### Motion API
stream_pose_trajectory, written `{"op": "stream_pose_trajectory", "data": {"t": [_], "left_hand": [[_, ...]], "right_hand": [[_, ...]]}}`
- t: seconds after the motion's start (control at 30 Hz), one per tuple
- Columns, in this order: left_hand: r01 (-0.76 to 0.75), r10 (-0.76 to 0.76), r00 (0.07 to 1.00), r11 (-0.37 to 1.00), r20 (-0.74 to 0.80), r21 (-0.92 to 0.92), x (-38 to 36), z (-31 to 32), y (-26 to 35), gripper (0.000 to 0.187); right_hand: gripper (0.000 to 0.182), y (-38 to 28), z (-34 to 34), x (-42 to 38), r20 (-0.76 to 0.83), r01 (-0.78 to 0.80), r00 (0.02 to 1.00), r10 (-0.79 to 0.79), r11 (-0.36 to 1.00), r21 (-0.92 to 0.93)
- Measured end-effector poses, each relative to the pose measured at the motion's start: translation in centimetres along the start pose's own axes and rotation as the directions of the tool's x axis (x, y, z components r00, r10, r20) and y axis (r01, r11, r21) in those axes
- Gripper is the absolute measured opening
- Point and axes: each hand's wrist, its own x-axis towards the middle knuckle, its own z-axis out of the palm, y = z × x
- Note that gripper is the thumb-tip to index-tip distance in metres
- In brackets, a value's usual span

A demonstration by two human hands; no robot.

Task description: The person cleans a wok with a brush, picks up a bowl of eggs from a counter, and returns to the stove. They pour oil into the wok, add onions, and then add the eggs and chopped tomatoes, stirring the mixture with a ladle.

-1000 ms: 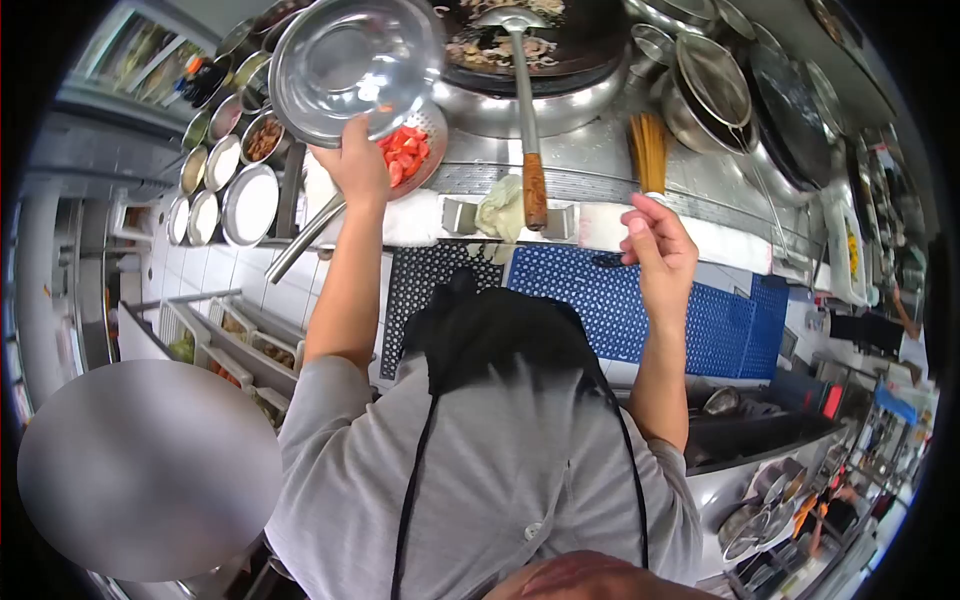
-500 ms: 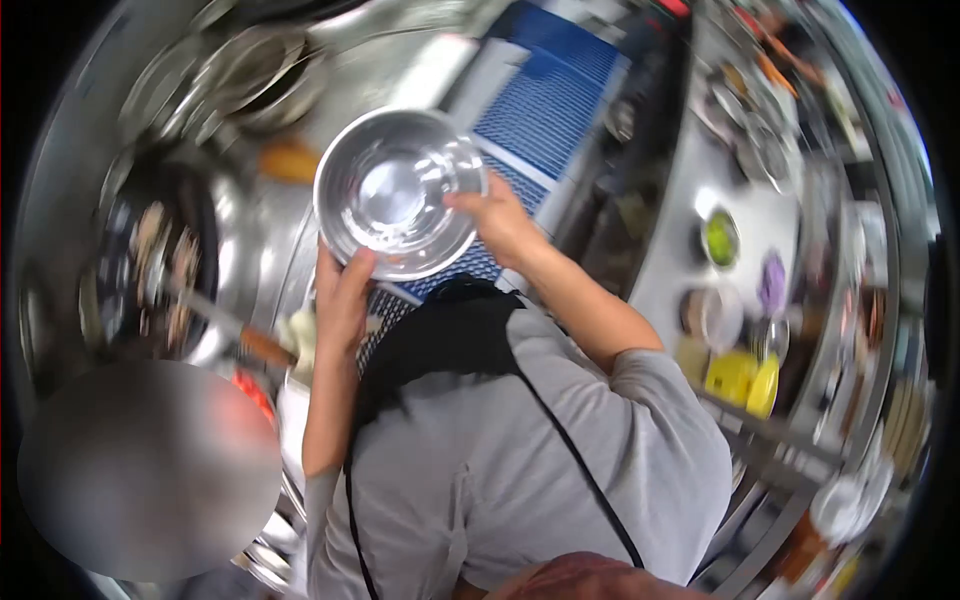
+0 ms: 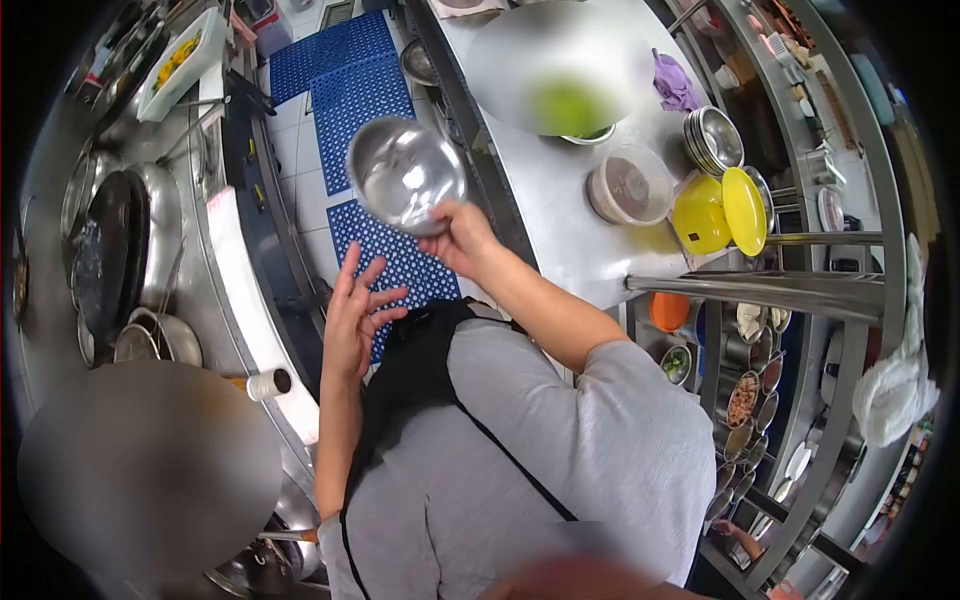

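Observation:
A shiny metal bowl (image 3: 400, 172) is held tilted in front of me, over the floor between the stove and the counter. My right hand (image 3: 461, 238) grips its near right rim, and its inside appears bare. Left of and below the bowl, my left hand (image 3: 357, 312) is apart from it, fingers spread and holding nothing.
Blue perforated mats (image 3: 345, 110) lie on the floor. The steel counter (image 3: 545, 215) on the right carries a clear plastic tub (image 3: 630, 186), stacked metal bowls (image 3: 714, 140), a yellow container (image 3: 702, 215) and a purple cloth (image 3: 675, 82). At left stands a stove with a dark wok (image 3: 110, 255).
My view has turned right from the stove toward the counter. My left hand has let go of the bowl and opened, while the right keeps hold of it.

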Motion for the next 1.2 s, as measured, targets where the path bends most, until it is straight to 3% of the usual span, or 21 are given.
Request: {"op": "stream_pose_trajectory", "data": {"t": [0.1, 0.17, 0.33, 0.37, 0.43, 0.5, 0.57, 0.6, 0.7, 0.77, 0.8, 0.83, 0.9, 0.93, 1.0, 1.03, 1.13, 1.17, 1.2], "left_hand": [[0.065, -0.065, 0.998, 0.997, -0.003, 0.044, 1.0, -0.4, 0.0, 0.071], [0.1, -0.097, 0.995, 0.992, -0.035, 0.083, 1.0, -1.3, -0.3, 0.067], [0.119, -0.106, 0.972, 0.992, -0.208, 0.049, -0.6, -3.5, -1.0, 0.054], [0.102, -0.092, 0.964, 0.994, -0.248, 0.03, -1.2, -3.6, -1.0, 0.051], [0.072, -0.067, 0.949, 0.997, -0.309, 0.004, -2.1, -4.3, -1.3, 0.046], [0.048, -0.049, 0.933, 0.999, -0.356, -0.013, -3.5, -5.4, -2.2, 0.045], [0.055, -0.058, 0.908, 0.998, -0.415, -0.02, -4.9, -5.3, -2.3, 0.038], [0.057, -0.056, 0.908, 0.998, -0.414, -0.01, -5.7, -5.8, -2.5, 0.037], [-0.009, 0.052, 0.868, 0.996, -0.495, 0.089, -8.2, -4.6, -2.2, 0.036], [-0.084, 0.219, 0.811, 0.961, -0.543, 0.263, -10.1, -3.3, -0.9, 0.039], [-0.158, 0.286, 0.786, 0.95, -0.548, 0.269, -11.4, -2.3, -0.1, 0.041], [-0.183, 0.312, 0.753, 0.945, -0.579, 0.272, -13.4, -1.1, 0.8, 0.041], [-0.247, 0.427, 0.593, 0.904, -0.683, 0.35, -17.8, 0.5, 0.9, 0.037], [-0.253, 0.501, 0.505, 0.864, -0.703, 0.434, -20.6, 1.1, 0.9, 0.035], [-0.224, 0.631, 0.339, 0.775, -0.698, 0.591, -25.6, 2.2, 1.1, 0.032], [-0.199, 0.675, 0.211, 0.738, -0.707, 0.645, -27.9, 2.9, 0.8, 0.033], [-0.066, 0.751, -0.133, 0.645, -0.647, 0.761, -34.0, 4.3, -1.5, 0.041], [-0.024, 0.709, -0.206, 0.685, -0.675, 0.728, -36.2, 4.8, -2.3, 0.043], [0.037, 0.698, -0.287, 0.693, -0.656, 0.72, -38.3, 4.6, -3.6, 0.043]], "right_hand": [[0.03, -5.3, 0.5, 5.0, -0.127, 0.222, 0.97, -0.208, 0.969, 0.109], [0.036, -9.6, 0.1, 9.6, -0.215, 0.304, 0.939, -0.267, 0.939, 0.159], [0.049, -16.0, -0.5, 17.2, -0.365, 0.542, 0.808, -0.463, 0.827, 0.151], [0.043, -16.1, -0.4, 17.6, -0.404, 0.509, 0.826, -0.393, 0.828, 0.237], [0.03, -14.1, 0.1, 16.5, -0.263, 0.309, 0.937, -0.23, 0.897, 0.316], [0.019, -8.9, 1.2, 13.8, -0.074, 0.174, 0.984, -0.165, 0.975, 0.138], [0.022, -2.3, 3.4, 9.4, 0.11, 0.051, 0.994, -0.03, 0.98, -0.192], [0.023, 1.6, 3.7, 7.7, 0.064, -0.101, 0.991, 0.12, 0.962, -0.254], [0.03, 11.0, 4.9, 2.0, -0.01, -0.527, 0.815, 0.579, 0.734, -0.43], [0.031, 13.5, 6.2, -0.2, 0.083, -0.505, 0.716, 0.693, 0.597, -0.624], [0.032, 14.6, 7.3, -1.3, 0.125, -0.474, 0.638, 0.76, 0.515, -0.714], [0.026, 15.4, 8.4, -2.2, 0.19, -0.396, 0.621, 0.761, 0.513, -0.761], [0.013, 16.4, 11.6, -3.5, 0.333, -0.229, 0.458, 0.824, 0.471, -0.852], [0.014, 17.0, 13.6, -4.8, 0.421, -0.035, 0.424, 0.802, 0.479, -0.877], [0.016, 19.1, 17.2, -7.2, 0.496, 0.11, 0.324, 0.805, 0.489, -0.865], [0.019, 20.3, 18.6, -8.3, 0.514, 0.185, 0.269, 0.815, 0.48, -0.858], [0.027, 25.2, 21.2, -12.4, 0.676, 0.647, 0.15, 0.721, 0.446, -0.619], [0.031, 27.1, 21.8, -13.8, 0.718, 0.754, 0.093, 0.69, 0.422, -0.504], [0.038, 29.1, 22.6, -15.2, 0.8, 0.889, -0.055, 0.598, 0.395, -0.234]]}}
